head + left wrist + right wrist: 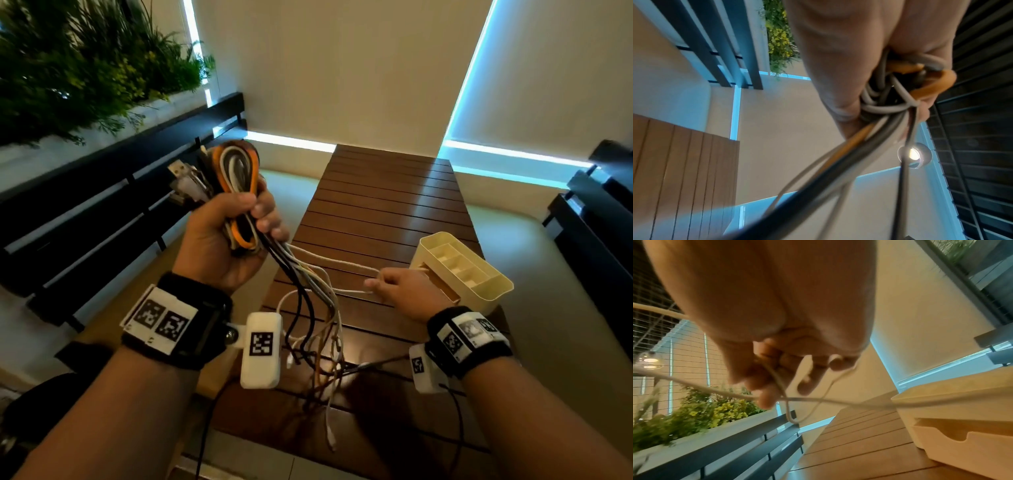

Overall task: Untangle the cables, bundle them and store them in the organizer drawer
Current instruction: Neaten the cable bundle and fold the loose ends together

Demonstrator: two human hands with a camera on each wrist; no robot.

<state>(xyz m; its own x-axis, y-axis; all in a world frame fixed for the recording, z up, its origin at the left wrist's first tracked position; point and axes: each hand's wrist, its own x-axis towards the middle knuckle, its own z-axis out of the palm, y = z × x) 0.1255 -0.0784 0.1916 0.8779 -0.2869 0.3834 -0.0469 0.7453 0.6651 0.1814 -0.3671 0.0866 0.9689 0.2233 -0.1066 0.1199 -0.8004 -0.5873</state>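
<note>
My left hand (226, 236) is raised above the table's left side and grips a folded bundle of cables (234, 171), orange, white, grey and black, with plugs sticking out to the left. In the left wrist view the bundle of cables (900, 91) is squeezed in the fist. Loose cable ends (315, 329) hang from it onto the wooden table (376, 205). My right hand (397, 287) pinches a white cable (329, 257) that runs back up to the bundle. In the right wrist view the white cable (818, 400) loops through the curled fingers (766, 395). A cream organizer (479, 291) stands just right of that hand.
The organizer's drawer (962, 446) faces my right hand and sits slightly pulled out. Dark slatted benches (102, 212) flank the table on both sides. A planter with green plants (85, 61) stands at the far left.
</note>
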